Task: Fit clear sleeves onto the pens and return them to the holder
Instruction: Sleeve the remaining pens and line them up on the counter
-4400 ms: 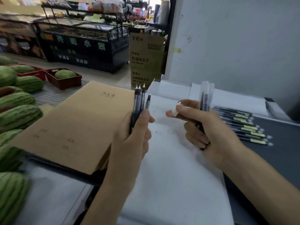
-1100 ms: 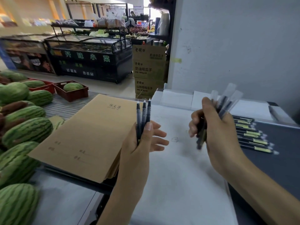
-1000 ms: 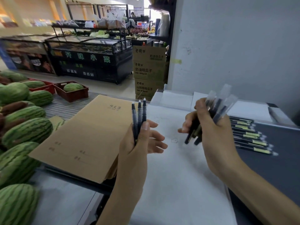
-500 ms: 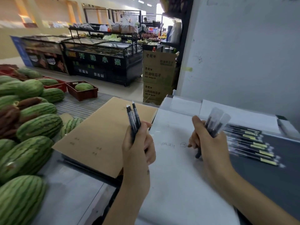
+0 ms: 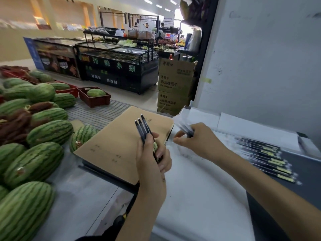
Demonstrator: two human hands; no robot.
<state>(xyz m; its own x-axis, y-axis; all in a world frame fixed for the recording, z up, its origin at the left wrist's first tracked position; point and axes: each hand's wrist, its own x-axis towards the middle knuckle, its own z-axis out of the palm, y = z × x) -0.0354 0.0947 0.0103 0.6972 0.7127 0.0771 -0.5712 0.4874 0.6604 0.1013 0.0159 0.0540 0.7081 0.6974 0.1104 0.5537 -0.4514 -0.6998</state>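
MARKET COUNTER: A person's left hand [image 5: 152, 159] curls round three bare pens [image 5: 142, 128], held upright with their pale tips over a brown folder [image 5: 118, 136]. Just beside it but not touching, the right hand [image 5: 201, 142] grips a blurred bundle of pens in clear sleeves [image 5: 183, 125], angled up and to the left. Further right, a row of sleeved pens [image 5: 267, 158] lies on a dark surface [image 5: 312, 171], beyond the white sheet [image 5: 199, 197] under both hands. Watermelons [image 5: 50, 131] are piled at left.

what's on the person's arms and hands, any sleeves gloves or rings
Nothing shows: both forearms are bare to the picture's edge, no sleeves, gloves, watch or bracelet. No ring is visible on the left hand or the right hand, though the right is blurred.
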